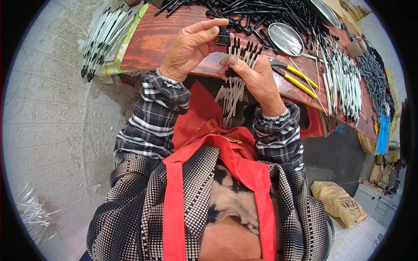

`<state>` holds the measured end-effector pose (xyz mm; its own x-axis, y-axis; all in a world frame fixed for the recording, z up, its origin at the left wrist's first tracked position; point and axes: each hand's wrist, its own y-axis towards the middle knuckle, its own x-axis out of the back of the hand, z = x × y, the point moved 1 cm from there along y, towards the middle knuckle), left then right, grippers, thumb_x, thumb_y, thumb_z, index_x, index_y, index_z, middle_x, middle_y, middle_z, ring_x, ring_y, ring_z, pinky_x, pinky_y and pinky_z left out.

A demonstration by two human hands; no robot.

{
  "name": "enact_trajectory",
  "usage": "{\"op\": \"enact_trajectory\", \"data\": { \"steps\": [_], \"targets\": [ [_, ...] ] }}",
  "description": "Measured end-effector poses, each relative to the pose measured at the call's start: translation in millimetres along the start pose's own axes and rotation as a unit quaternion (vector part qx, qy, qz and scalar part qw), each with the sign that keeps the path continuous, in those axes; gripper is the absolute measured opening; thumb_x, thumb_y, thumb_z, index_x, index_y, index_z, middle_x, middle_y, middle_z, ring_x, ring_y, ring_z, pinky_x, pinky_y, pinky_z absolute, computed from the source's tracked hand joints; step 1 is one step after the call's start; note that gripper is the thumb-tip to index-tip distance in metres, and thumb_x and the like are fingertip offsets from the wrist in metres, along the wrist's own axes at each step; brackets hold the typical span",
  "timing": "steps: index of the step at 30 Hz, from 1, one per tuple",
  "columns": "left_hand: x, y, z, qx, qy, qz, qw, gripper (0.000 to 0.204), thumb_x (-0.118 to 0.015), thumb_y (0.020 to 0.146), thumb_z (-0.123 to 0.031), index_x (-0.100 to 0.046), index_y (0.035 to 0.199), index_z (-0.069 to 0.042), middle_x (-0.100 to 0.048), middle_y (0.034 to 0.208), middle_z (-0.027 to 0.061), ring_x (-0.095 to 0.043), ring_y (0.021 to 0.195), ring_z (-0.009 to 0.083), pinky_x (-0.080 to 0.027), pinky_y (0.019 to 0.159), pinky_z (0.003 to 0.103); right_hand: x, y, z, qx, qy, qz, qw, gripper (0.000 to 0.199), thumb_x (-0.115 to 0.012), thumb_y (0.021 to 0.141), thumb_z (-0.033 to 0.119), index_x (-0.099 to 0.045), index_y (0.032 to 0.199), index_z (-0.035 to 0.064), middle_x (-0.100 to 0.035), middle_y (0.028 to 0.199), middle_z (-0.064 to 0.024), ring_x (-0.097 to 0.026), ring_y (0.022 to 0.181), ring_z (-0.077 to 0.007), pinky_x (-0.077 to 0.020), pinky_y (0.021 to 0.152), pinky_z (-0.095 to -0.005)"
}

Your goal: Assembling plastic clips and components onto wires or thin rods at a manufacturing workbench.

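Red apron [198,130]; black-white plaid sleeves [152,113]; white rods [233,93], black tips; yellow-handled pliers [296,78].

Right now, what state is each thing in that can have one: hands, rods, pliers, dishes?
Left hand: pinching a small black cap.
Right hand: gripping a fanned bundle of white rods, black tips up.
Yellow-handled pliers: lying on the wooden table, unheld.
Round metal dish: lying flat on the table.
Sack: lying on the floor.

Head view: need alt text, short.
Left hand pinches a small black cap over a fan of thin white rods gripped in the right hand, above a wooden table with yellow-handled pliers.
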<state>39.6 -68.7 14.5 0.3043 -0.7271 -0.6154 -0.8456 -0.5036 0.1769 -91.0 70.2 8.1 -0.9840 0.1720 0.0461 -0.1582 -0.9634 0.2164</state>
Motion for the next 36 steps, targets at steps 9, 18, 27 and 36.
{"op": "enact_trajectory", "data": {
  "steps": [9, 18, 27, 36],
  "targets": [
    [4, 3, -5, 0.001, 0.040, 0.041, 0.998, 0.037, -0.060, 0.096, -0.015, -0.056, 0.129, 0.001, -0.065, 0.115, 0.0129, -0.063, 0.105, 0.0254, -0.050, 0.096, 0.041, -3, 0, 0, 0.005, 0.009, -0.017, 1.000, 0.029, -0.061, 0.096, 0.024, -0.068, 0.090, -0.0028, -0.069, 0.075, -0.0055, -0.064, 0.069, -0.0117, -0.0508, 0.063, -0.0260],
    [-11, 3, -18, 0.016, 0.078, 0.027, 0.996, 0.034, -0.059, 0.095, -0.012, -0.059, 0.127, 0.002, -0.066, 0.110, 0.0107, -0.064, 0.101, 0.0206, -0.051, 0.091, 0.035, -3, -1, 3, -0.004, -0.026, -0.032, 0.999, 0.031, -0.060, 0.098, 0.027, -0.068, 0.094, -0.0028, -0.070, 0.080, -0.0062, -0.064, 0.072, -0.0120, -0.0514, 0.065, -0.0262],
    [-38, -11, -11, -0.061, 0.280, -0.050, 0.957, 0.043, -0.068, 0.083, 0.002, -0.057, 0.125, 0.003, -0.066, 0.108, 0.0081, -0.063, 0.099, 0.0143, -0.051, 0.088, 0.029, -5, -3, -1, 0.004, 0.033, -0.069, 0.997, 0.028, -0.063, 0.095, 0.026, -0.070, 0.087, -0.0008, -0.069, 0.071, -0.0035, -0.063, 0.068, -0.0094, -0.0502, 0.062, -0.0256],
    [-49, -11, -9, -0.100, 0.309, -0.086, 0.942, 0.037, -0.070, 0.082, 0.003, -0.063, 0.118, 0.001, -0.068, 0.097, 0.0045, -0.063, 0.084, 0.0075, -0.053, 0.073, 0.021, -2, -4, -5, 0.023, 0.014, -0.055, 0.998, 0.030, -0.064, 0.094, 0.027, -0.068, 0.082, 0.0003, -0.064, 0.065, -0.0017, -0.057, 0.061, -0.0087, -0.0457, 0.055, -0.0269]
  ]
}}
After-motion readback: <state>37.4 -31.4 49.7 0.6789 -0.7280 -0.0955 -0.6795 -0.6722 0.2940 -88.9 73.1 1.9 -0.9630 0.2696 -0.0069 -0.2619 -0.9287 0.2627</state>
